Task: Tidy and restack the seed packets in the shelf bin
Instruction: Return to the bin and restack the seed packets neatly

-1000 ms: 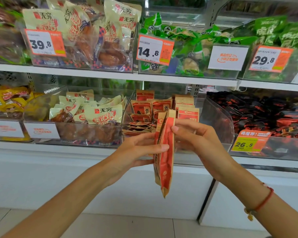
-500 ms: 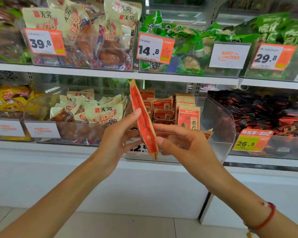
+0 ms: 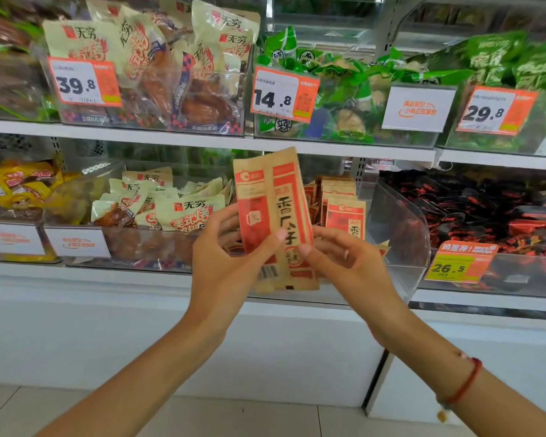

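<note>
Restacking looks partway through, as a judgement from how the packets lie; a small sheaf of flat kraft-brown and red seed packets (image 3: 273,216) is out of the bin and held upright in front of it, faces toward the camera, while more of the same packets (image 3: 344,212) stand on end in rows inside the clear plastic shelf bin (image 3: 401,234), and a few lie loose and slanted low at its front; those loose ones, and the sheaf in hand, appear to be what is left to square up and set back.

Both hands grip the sheaf; the left hand (image 3: 224,263) is closed on its lower left edge, thumb across the front and fingers behind, and the right hand (image 3: 347,263) pinches the lower right edge with thumb and fingertips; how many packets the sheaf holds cannot be told, though at least two overlap, one showing a barcode near the bottom.

The packets are thin rectangular pouches, matte and paper-like, with crimped top seams and large dark characters on a pale panel; they seem light and a little floppy, likely to slide on one another; the bin is glossy, hard-walled and transparent, with a curved side panel, sitting on a white shelf (image 3: 297,146); neighbouring cream snack pouches (image 3: 189,209) look shinier and puffier.
</note>
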`<act>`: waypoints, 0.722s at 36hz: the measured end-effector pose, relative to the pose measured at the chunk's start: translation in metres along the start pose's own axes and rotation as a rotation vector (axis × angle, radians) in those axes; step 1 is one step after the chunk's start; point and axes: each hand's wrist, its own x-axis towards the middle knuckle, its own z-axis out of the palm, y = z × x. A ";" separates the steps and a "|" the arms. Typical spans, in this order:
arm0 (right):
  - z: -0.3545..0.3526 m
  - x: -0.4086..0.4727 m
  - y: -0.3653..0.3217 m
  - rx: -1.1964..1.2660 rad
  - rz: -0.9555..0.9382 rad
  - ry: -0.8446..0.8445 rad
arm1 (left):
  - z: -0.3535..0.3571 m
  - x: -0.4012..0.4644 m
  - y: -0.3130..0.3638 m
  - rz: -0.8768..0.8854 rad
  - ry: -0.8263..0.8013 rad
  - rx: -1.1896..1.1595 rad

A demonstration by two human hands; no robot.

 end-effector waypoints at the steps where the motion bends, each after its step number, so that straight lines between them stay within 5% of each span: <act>1: -0.004 0.002 0.001 0.032 0.055 -0.011 | -0.001 0.000 -0.001 0.018 -0.001 -0.004; 6: -0.013 0.007 0.006 0.071 0.190 -0.041 | -0.001 -0.001 -0.002 0.060 -0.034 -0.023; 12: -0.012 0.006 0.006 0.028 0.144 -0.016 | -0.001 0.001 -0.006 0.001 -0.033 -0.069; 19: -0.010 0.003 -0.009 -0.199 -0.309 0.201 | -0.007 0.009 -0.004 -0.148 0.067 -0.093; 26: -0.008 -0.001 0.001 -0.767 -0.810 0.325 | 0.006 -0.002 0.006 -0.270 -0.367 -0.220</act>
